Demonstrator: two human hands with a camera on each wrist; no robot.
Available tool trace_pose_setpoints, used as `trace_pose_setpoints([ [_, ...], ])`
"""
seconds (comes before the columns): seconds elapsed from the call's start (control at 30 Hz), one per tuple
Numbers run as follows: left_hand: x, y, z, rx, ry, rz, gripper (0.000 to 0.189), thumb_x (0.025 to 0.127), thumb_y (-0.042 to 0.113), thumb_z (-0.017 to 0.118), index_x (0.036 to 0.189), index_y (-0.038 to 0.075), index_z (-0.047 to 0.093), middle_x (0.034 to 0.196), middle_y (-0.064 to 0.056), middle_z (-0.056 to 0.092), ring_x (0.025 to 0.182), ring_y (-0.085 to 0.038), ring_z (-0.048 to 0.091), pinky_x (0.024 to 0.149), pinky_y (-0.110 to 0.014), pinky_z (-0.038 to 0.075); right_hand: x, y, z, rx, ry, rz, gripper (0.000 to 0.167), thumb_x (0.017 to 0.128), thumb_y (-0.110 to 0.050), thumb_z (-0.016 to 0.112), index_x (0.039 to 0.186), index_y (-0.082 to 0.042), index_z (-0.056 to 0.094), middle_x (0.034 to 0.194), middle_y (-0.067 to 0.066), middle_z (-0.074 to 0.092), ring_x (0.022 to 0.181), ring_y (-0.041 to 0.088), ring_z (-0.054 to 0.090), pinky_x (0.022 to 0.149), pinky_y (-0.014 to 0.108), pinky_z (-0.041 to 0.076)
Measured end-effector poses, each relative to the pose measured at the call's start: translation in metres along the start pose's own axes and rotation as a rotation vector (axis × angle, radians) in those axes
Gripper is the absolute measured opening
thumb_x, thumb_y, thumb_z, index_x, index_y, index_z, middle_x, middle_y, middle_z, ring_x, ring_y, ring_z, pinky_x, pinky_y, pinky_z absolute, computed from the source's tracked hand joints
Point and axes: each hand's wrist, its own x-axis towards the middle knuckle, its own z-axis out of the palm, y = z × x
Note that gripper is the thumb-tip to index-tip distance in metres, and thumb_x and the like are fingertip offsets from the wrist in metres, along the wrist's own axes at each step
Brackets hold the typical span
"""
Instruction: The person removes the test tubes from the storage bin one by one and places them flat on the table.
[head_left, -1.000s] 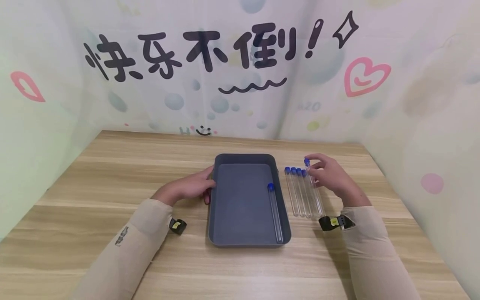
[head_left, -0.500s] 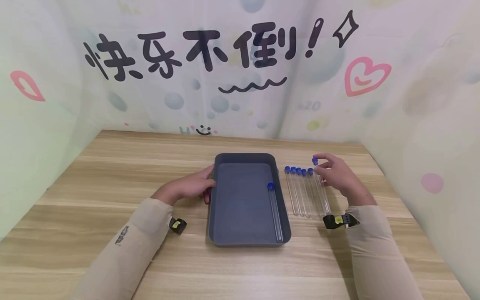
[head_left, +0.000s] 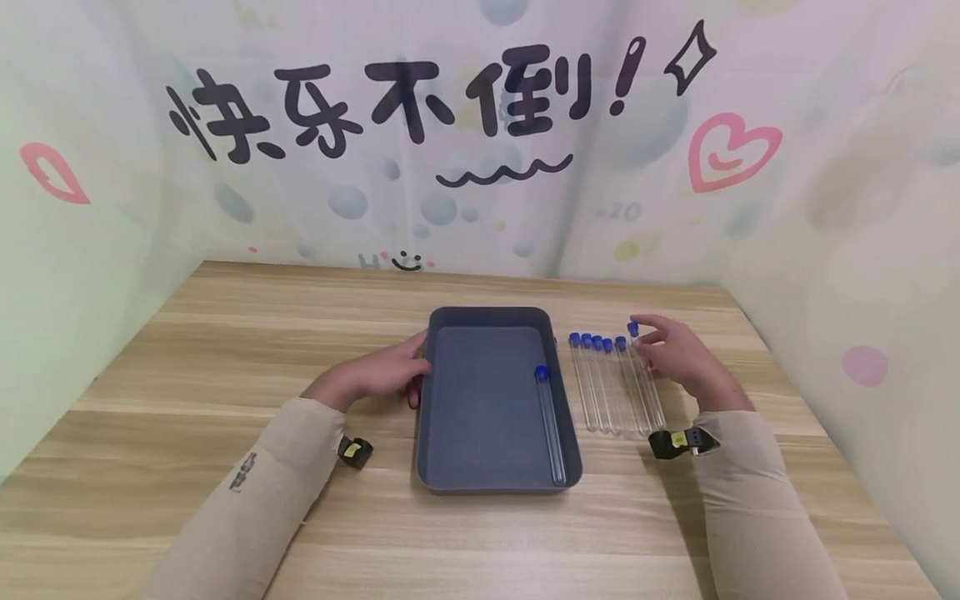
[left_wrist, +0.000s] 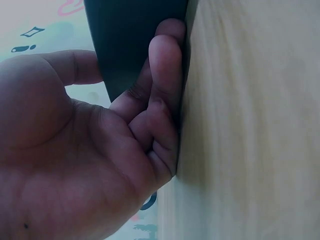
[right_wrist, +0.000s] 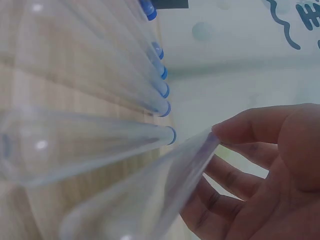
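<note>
My left hand [head_left: 382, 371] holds the left wall of a grey tray [head_left: 423, 433]. In the left wrist view its thumb lies over the edge of the dark tray wall [left_wrist: 130, 35] and the bent fingers press the outside. One blue-capped test tube [head_left: 551, 429] lies inside along the tray's right wall. To the right of the tray, my right hand [head_left: 675, 354] pinches another clear test tube [right_wrist: 160, 187] close to its blue cap [head_left: 633, 329]. That tube is tilted, its cap end raised. Several capped test tubes [head_left: 592, 387] lie side by side just left of it.
All of this is on a wood-grain table [head_left: 225, 350]. A printed cloth [head_left: 480, 225] hangs behind and at the sides. Each wrist carries a black strapped camera, such as the right wrist camera [head_left: 670, 443].
The right hand has shifted right with its tube, then lowered it slightly. Another capped tube now shows between it and the row. The left hand and tray stay put.
</note>
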Motion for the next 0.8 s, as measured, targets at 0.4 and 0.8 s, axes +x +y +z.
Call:
trace_pose_setpoints([
  [0.4, -0.0018, 0.0009, -0.0003, 0.006, -0.001, 0.010, 0.067, 0.099, 0.012, 0.037, 0.161, 0.016, 0.009, 0.076, -0.013, 0.060, 0.064, -0.025, 0.064, 0.066, -0.034, 0.052, 0.0047, 0.0048, 0.0027, -0.071, -0.005, 0.049, 0.060, 0.100, -0.011, 0.052, 0.154, 0.002, 0.029, 0.134, 0.037, 0.050, 0.085, 0.021, 0.067, 0.074, 0.033, 0.059],
  [0.8, -0.0016, -0.0005, -0.0006, 0.009, 0.000, 0.006, 0.067, 0.099, 0.012, 0.037, 0.160, 0.016, 0.010, 0.077, -0.013, 0.059, 0.065, -0.025, 0.063, 0.066, -0.033, 0.051, 0.0082, 0.0058, 0.0066, -0.099, -0.041, 0.092, 0.061, 0.099, -0.009, 0.054, 0.153, 0.004, 0.030, 0.129, 0.035, 0.053, 0.085, 0.021, 0.067, 0.075, 0.035, 0.060],
])
